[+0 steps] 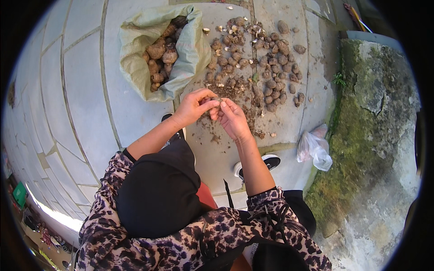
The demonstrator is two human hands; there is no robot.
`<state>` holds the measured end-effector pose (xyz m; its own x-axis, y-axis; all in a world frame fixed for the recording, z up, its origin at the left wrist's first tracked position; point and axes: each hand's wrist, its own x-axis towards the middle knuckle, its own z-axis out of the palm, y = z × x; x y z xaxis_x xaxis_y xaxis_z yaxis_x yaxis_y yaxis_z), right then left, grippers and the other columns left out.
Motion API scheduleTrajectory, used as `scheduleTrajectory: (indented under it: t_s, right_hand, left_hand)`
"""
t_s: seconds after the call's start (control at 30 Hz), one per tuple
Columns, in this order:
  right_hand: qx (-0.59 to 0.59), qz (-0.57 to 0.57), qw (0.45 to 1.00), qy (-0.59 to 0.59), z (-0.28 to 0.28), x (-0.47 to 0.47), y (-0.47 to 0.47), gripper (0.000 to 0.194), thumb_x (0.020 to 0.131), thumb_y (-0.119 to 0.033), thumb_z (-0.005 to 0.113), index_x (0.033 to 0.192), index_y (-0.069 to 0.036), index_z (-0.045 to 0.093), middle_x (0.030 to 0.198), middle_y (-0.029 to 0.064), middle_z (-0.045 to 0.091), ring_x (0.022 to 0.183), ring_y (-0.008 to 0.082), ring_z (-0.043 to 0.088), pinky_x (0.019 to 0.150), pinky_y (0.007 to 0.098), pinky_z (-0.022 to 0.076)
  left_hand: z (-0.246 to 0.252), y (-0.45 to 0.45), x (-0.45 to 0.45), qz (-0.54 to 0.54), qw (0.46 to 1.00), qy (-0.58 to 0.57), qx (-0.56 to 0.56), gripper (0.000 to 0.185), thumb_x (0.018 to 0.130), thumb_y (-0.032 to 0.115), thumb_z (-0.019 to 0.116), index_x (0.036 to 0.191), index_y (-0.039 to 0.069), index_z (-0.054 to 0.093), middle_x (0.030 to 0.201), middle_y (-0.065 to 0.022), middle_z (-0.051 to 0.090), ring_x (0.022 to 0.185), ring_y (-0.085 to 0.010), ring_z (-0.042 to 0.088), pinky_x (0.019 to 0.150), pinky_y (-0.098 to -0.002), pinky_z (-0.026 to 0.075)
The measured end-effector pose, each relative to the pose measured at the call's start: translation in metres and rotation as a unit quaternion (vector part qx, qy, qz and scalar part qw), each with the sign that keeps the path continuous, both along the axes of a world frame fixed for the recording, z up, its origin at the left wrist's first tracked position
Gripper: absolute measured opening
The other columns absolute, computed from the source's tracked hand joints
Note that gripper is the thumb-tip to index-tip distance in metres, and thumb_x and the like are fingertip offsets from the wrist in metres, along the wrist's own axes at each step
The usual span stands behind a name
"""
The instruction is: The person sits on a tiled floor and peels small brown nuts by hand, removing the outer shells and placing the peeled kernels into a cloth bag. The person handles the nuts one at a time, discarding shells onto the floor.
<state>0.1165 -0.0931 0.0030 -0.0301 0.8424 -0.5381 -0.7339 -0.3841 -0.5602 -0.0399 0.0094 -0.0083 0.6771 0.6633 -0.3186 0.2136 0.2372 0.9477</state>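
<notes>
A small brown taro corm [216, 99] is pinched between my two hands, low over the soil and peelings. My left hand [195, 105] grips it with thumb and fingers from the left. From the right, my right hand [231, 117] has its thumb and fingertips on the same corm. Beyond my left hand stands a pale green woven sack [135, 67], its mouth rolled open on larger taro corms [156, 50]. Many small corms [276, 88] lie loose on the paving to the right, with dark scraps and soil [237, 86] beside them.
A knotted clear plastic bag [315, 149] lies on the right by a mossy concrete ledge [369, 135]. My shoes [272, 162] rest on the stone paving [83, 67]. A green object [19, 194] and assorted items are at the far lower left.
</notes>
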Motion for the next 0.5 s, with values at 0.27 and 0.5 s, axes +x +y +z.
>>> scheduleTrajectory:
  t_s: [0.27, 0.5]
  right_hand:
    - [-0.049, -0.062, 0.995, 0.069, 0.026, -0.011, -0.001, 0.040, 0.106, -0.028, 0.048, 0.134, -0.001, 0.052, 0.082, 0.0046, 0.059, 0.072, 0.0142, 0.054, 0.071, 0.0276, 0.0463]
    - [-0.014, -0.031, 0.997, 0.063, 0.017, -0.015, -0.004, 0.041, 0.108, -0.030, 0.042, 0.133, -0.001, 0.056, 0.079, 0.0027, 0.059, 0.070, 0.0124, 0.053, 0.066, 0.0247, 0.0454]
  left_hand:
    - [0.015, 0.001, 0.000, 0.000, 0.990, 0.090, 0.111, 0.025, 0.100, 0.029, 0.057, 0.097, 0.007, 0.066, 0.080, -0.0102, 0.063, 0.068, -0.0255, 0.060, 0.062, -0.0356, 0.048]
    - [0.023, 0.004, 0.002, -0.068, 0.963, 0.018, 0.261, 0.026, 0.096, 0.032, 0.060, 0.086, 0.008, 0.062, 0.079, -0.0088, 0.063, 0.073, -0.0315, 0.064, 0.062, -0.0402, 0.050]
